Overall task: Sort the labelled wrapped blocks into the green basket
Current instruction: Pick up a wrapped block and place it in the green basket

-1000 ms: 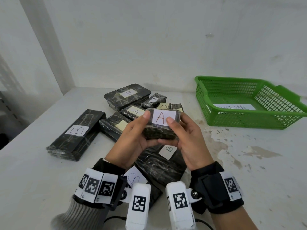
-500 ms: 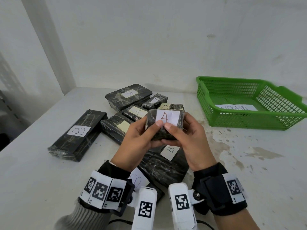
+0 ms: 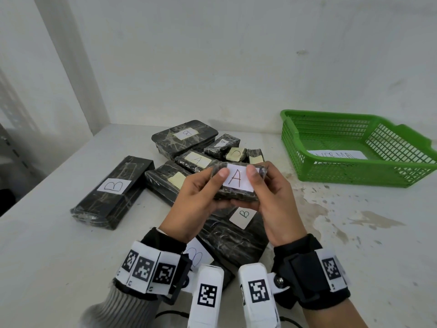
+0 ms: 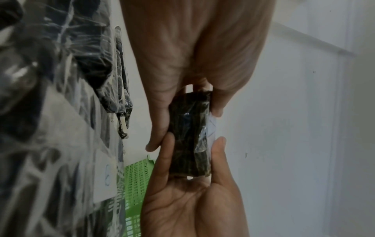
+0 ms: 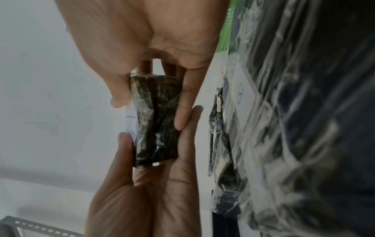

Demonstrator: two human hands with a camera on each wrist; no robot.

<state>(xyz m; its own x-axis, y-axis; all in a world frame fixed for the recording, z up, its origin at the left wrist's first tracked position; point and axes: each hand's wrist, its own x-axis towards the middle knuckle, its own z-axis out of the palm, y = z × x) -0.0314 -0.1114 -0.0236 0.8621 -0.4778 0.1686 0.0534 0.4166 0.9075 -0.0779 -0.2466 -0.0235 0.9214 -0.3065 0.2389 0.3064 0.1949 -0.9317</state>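
Long block: a long black plastic-wrapped block with a white "B" label [image 3: 111,192] lies flat at the left of the white counter [image 3: 47,245], apart from the rest.
Pile: more black wrapped blocks with "A" and "B" labels [image 3: 186,147] lie crowded together mid-counter, behind and under the hands.
Left hand: the left hand [image 3: 194,204] grips the left end of the small block, thumb on its top face, fingers underneath.
Held block: a small black plastic-wrapped block with a white "A" label [image 3: 237,183] is held above the pile, label up, between both hands.
Right hand: the right hand [image 3: 276,204] grips the right end, thumb on the label's edge, fingers under the block.
Basket: a green plastic mesh basket [image 3: 354,171] stands at the counter's right rear, well apart from the held block; a white paper sheet [image 3: 335,154] lies in it.
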